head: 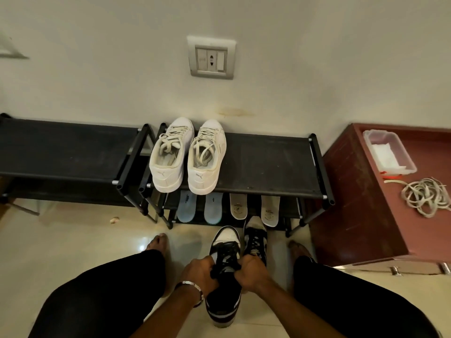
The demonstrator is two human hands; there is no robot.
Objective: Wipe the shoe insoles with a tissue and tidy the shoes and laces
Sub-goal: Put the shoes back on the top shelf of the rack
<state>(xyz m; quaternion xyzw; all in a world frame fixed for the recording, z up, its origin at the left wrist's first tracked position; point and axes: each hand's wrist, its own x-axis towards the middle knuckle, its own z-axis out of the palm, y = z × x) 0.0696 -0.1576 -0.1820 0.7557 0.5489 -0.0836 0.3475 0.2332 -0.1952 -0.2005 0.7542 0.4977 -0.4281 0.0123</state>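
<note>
White pair: two white shoes (188, 154) stand side by side, heels toward the camera, on the top shelf of the black rack (268, 164) at frame centre; laces threaded and lying loosely in the openings. Judged tidied.
Insoles: four insoles (227, 208) lean on the lower shelf below the white pair, two bluish at left, two cream at right. All are out of the shoes; whether they are wiped cannot be told.
Black pair: near shoe (225, 276) at lower centre, lifted in both hands; second shoe (255, 237) on the floor just right of it, toe near the rack. Both carry black laces.
Left hand: left hand (200, 274) grips the near shoe's left side at the laces, fingers curled.
Right hand: right hand (251, 272) grips its right side, fingers curled into the lace area.
Tissue: white sheets lie in a clear box (388, 152) on the red cabinet (353, 203), upper right; none in hand.
Loose laces: a pale bundle (425, 196) lies on the cabinet, right edge; unsorted.
Outstanding, as judged: black pair's laces, shelving of that pair, insoles refitted, bundle dealt with.
</note>
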